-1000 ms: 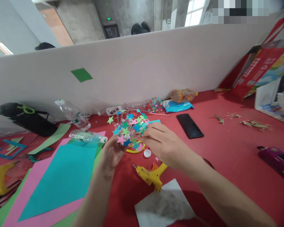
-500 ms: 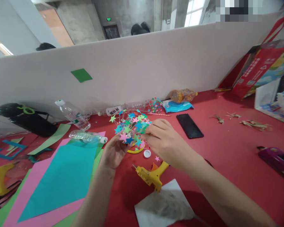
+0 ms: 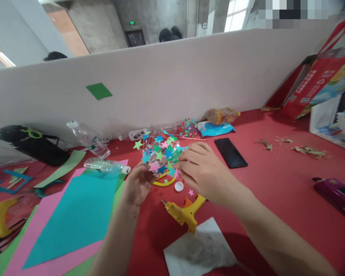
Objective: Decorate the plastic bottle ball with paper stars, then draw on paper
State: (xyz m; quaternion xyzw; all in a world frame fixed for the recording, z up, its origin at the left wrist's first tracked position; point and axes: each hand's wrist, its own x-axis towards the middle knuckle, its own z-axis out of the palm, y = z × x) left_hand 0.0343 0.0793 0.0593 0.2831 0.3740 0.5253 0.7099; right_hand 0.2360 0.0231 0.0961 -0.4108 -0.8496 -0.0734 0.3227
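My left hand (image 3: 140,183) is closed around the lower left of a clear plastic object covered in paper stars (image 3: 162,153), held up over the red table. The stars are blue, green and pink; the plastic's exact kind is hidden beneath them. Against its right side, my right hand (image 3: 197,165) has its fingers bent and drawn together; whatever lies in the fingertips is hidden. Below the hands are a yellow ring-like band (image 3: 164,184), a white bottle cap (image 3: 178,186) and a loose pink star (image 3: 191,193). Closer to me rests a yellow glue gun (image 3: 184,212), its handle end by a white sheet (image 3: 201,247).
Coloured paper (image 3: 74,214) covers the left, with a clear bottle (image 3: 105,166) on it. A black flask (image 3: 31,145) leans by the white partition (image 3: 161,80). To the right are a phone (image 3: 230,153) and a purple glue gun (image 3: 336,195). Small stars (image 3: 189,127) lie behind.
The star-covered object has turned a little in my left hand and shows more of its clear plastic. My right hand has shifted slightly to the right.
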